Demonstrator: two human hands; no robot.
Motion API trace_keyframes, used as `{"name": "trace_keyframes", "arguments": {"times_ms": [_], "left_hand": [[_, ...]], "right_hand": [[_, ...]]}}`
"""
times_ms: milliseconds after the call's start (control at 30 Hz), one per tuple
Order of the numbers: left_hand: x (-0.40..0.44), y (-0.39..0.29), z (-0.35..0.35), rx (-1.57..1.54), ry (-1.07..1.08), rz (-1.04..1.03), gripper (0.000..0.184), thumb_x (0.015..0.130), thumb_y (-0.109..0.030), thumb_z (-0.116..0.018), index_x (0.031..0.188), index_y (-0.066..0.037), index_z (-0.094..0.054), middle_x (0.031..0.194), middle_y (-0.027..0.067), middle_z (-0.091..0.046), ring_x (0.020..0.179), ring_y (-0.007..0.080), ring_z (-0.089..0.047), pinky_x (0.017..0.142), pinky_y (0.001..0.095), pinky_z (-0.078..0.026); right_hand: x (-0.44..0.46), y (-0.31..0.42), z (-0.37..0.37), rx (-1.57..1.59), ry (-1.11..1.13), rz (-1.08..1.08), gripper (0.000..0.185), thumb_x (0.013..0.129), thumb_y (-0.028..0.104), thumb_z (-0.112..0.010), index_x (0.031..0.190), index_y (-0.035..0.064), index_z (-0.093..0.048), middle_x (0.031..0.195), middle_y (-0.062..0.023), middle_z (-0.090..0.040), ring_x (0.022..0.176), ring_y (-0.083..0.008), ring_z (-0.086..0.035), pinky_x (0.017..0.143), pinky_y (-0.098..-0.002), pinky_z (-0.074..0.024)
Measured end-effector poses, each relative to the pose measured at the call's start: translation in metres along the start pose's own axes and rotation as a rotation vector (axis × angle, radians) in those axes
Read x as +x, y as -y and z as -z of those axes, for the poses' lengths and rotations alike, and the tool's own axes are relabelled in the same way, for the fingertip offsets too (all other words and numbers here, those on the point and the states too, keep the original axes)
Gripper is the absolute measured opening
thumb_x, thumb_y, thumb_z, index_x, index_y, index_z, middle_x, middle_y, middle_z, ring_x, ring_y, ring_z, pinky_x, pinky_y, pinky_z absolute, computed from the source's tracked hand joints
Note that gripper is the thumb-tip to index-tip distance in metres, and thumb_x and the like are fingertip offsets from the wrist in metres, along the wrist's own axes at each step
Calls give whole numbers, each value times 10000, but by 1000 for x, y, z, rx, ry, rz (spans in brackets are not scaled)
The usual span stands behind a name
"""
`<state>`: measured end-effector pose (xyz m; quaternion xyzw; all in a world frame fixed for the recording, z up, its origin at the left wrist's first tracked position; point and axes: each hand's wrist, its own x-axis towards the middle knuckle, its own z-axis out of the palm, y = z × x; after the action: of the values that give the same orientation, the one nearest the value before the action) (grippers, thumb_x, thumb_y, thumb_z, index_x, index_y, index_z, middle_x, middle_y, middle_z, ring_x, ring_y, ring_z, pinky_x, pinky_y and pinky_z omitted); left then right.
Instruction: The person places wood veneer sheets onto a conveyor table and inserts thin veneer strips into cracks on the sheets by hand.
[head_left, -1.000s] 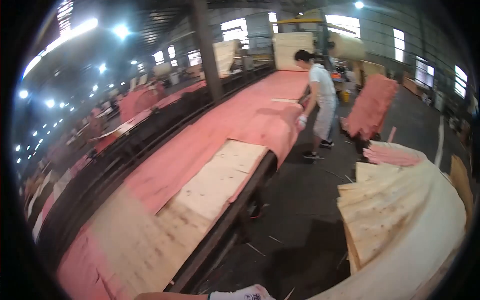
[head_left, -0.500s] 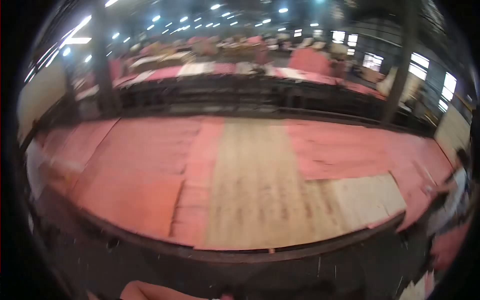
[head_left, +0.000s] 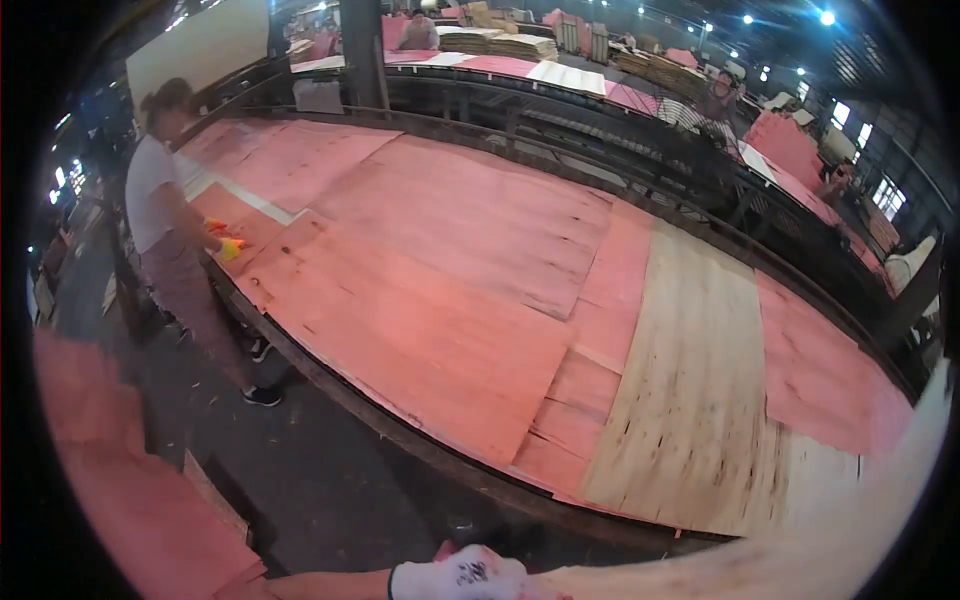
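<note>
My left hand (head_left: 460, 577), in a white glove with dark print, reaches in from the bottom left. It is closed at the near edge of a pale wood veneer sheet (head_left: 850, 545), which sweeps up the right side, blurred by motion. My fingertips are partly hidden. My right hand is out of view. Beyond the held sheet, pink-orange veneer sheets (head_left: 420, 310) cover a long low table. Across them lies a tan veneer sheet (head_left: 690, 390) with dark streaks and small knots.
A co-worker (head_left: 165, 200) in yellow-orange gloves leans over the table's left end. Stacked pink sheets (head_left: 130, 470) stand at the lower left. A dark post (head_left: 362, 55) and a railed conveyor (head_left: 560, 125) run behind the table. Other people work farther back.
My view has swung left and tilted. The pale veneer sheet has come into the foreground at right, with my gloved left hand at its edge. The co-worker at left shows more fully.
</note>
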<state>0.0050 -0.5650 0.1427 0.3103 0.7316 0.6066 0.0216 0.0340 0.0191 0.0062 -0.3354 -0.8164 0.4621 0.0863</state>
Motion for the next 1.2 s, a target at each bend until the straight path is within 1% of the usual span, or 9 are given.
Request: {"name": "trace_keyframes", "arguments": {"times_ms": [167,200,267,300,367,500,800,1000,1200], "left_hand": [[-36,33,105,157,-46,244,485,904,-293,-677,1331,-70,-624,1272,110,-671,1075,242,-657,947,328,-498],[-47,54,120,-686,-243,493,472,891,-232,-700,1323,-58,-622,1271,135,-665,1087,236,-655,960,335,-505],[-60,71,160,-901,-445,709,423,866,-79,-722,1274,-29,-623,1257,177,-653,1106,235,-650,974,362,-525],[-65,66,179,-276,-427,648,392,852,13,-721,1231,-12,-626,1246,193,-647,1113,241,-647,975,383,-537],[-86,102,219,-695,-664,391,352,811,143,-706,1130,21,-618,1190,170,-672,1086,250,-667,946,391,-560],[-106,156,292,-422,-832,594,271,789,125,-722,960,-23,-572,1105,157,-691,1059,265,-675,925,374,-562],[-190,324,302,-217,-820,1084,349,773,48,-765,1096,56,-632,1099,173,-714,981,234,-703,880,355,-566],[-160,264,308,-611,-764,1075,492,774,88,-752,1241,85,-595,1100,155,-718,999,205,-702,916,319,-565],[-34,130,271,-263,-485,932,185,818,112,-694,939,15,-593,1130,240,-684,1092,303,-673,944,385,-569]], "right_hand": [[67,-12,-32,189,78,53,626,896,473,-668,1235,-51,-614,1209,-144,-661,1131,-259,-619,1031,-384,-462],[90,-22,-41,246,110,67,627,895,475,-668,1231,-52,-617,1207,-144,-661,1132,-259,-619,1034,-384,-461],[136,-36,-72,379,120,127,628,894,480,-668,1224,-53,-622,1204,-142,-663,1135,-259,-619,1040,-385,-459],[151,-38,-98,431,37,191,516,910,426,-676,1146,-34,-663,1121,-98,-688,1051,-216,-644,968,-344,-493],[176,-35,-148,509,-20,171,381,920,324,-699,1098,-12,-696,1042,-64,-713,955,-173,-671,882,-308,-531],[220,-49,-239,728,105,11,356,876,252,-759,1124,14,-667,966,-59,-716,867,-183,-671,784,-323,-544],[182,-77,-295,-162,297,-338,515,753,395,-854,1078,86,-601,988,-107,-670,836,-233,-643,751,-339,-535],[146,-196,-273,273,313,-513,408,777,439,-844,953,106,-686,833,-24,-665,716,-204,-613,653,-369,-516],[91,-152,-285,169,3,-382,345,830,349,-808,938,47,-680,839,-36,-683,719,-166,-627,655,-330,-538]]}}
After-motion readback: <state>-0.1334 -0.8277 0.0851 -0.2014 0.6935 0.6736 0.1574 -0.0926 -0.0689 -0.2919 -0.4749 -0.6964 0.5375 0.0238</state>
